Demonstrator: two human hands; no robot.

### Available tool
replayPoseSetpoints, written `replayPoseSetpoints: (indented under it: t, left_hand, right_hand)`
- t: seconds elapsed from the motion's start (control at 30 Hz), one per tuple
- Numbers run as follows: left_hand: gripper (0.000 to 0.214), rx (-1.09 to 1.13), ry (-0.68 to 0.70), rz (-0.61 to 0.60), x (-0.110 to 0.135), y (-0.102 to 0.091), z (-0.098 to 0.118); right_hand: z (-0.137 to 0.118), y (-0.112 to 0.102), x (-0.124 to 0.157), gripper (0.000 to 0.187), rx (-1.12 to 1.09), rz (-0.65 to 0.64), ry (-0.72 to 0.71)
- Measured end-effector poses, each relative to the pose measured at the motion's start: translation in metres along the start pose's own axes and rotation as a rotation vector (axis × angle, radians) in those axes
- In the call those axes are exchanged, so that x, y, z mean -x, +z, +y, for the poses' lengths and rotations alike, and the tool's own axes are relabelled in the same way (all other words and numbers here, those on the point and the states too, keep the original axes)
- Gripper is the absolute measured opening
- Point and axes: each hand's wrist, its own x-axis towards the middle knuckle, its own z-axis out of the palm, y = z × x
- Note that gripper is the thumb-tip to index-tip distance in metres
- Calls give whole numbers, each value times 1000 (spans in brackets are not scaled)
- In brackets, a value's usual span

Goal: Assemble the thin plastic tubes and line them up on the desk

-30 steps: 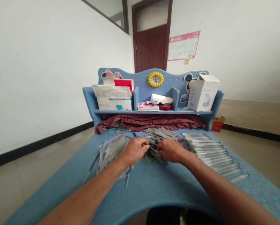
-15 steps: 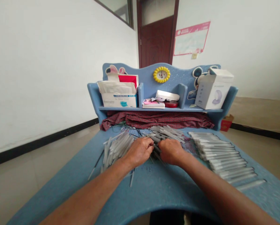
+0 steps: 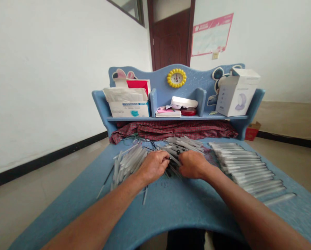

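Both of my hands are at the middle of the blue desk, close together over loose pen parts. My left hand is closed, its fingertips pinched around something too small to make out. Just right of it, my right hand is closed too, its fingertips hidden among the parts. Left of my left hand lies a heap of whitish, translucent pen barrels. Behind my hands spreads another pile of pale pen parts, with small black pieces among them. To the right, a row of pens lies side by side.
At the desk's back stands a blue shelf with a mask box, a red round tin and a white box. Checked cloth is bunched beneath it. Thin refills lie near my left forearm.
My right hand has shifted slightly right, leaving a wider gap between the hands. The view has tilted a little, moving the shelf up. The piles look the same.
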Motion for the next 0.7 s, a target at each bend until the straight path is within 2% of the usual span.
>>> replayPoseSetpoints:
  t: [0.07,0.23,0.4,0.53,0.7]
  left_hand:
    - [20,9,6,42,1,-1,3]
    - [40,-74,49,74,3,-1,7]
    - [33,-177,95,45,3,2,-1]
    - [26,-181,-2,117,1,0,-2]
    - [26,-107,-123,170,0,-5,3]
  right_hand:
    - [10,-1,1,25,-96,-6,-14]
    - [25,0,1,22,-405,-143,-65]
    - [24,1,3,12,-493,-8,-184]
    - [23,2,1,10,-634,123,-187]
    - [22,3,1,8,-1001,135,-169]
